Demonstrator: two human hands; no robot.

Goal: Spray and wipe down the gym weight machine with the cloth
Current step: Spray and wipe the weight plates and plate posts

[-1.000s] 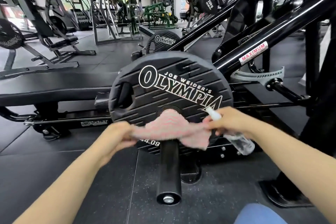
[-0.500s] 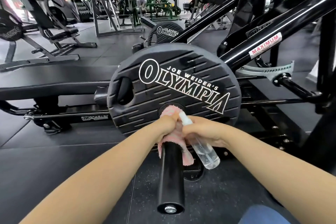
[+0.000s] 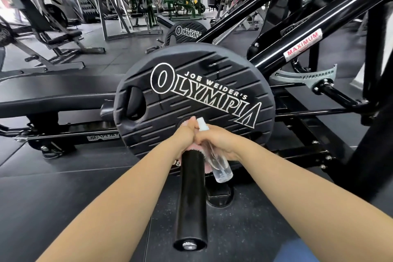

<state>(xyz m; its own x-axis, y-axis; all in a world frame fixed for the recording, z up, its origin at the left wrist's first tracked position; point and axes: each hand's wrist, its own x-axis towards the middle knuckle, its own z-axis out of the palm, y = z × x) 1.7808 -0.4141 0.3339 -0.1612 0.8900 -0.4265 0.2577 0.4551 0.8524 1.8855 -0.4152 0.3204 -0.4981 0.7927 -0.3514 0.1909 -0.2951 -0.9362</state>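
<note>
- Pink cloth (image 3: 194,148) wrapped round black loading bar (image 3: 192,198), hard against Olympia plate (image 3: 191,100).
- Left hand (image 3: 184,137) clenched on cloth; right hand (image 3: 217,141) gripping clear spray bottle (image 3: 221,168).
- Wiping step, apparently.
- Next: drag cloth along bar toward its free end, grip kept firm.

A single wide-angle view is given, taken from the person's head and directed forward and down. Both forearms are seen entering from the bottom edge, at 5 and 7 o'clock, and meeting close to the lens near the centre. The weight plate (image 3: 191,100) is framed at close range, just above the middle, and the black sleeve bar (image 3: 192,202) is pointed toward the camera at 6 o'clock. More distant gym equipment is shown toward 11 and 12 o'clock, bent by the lens.
</note>
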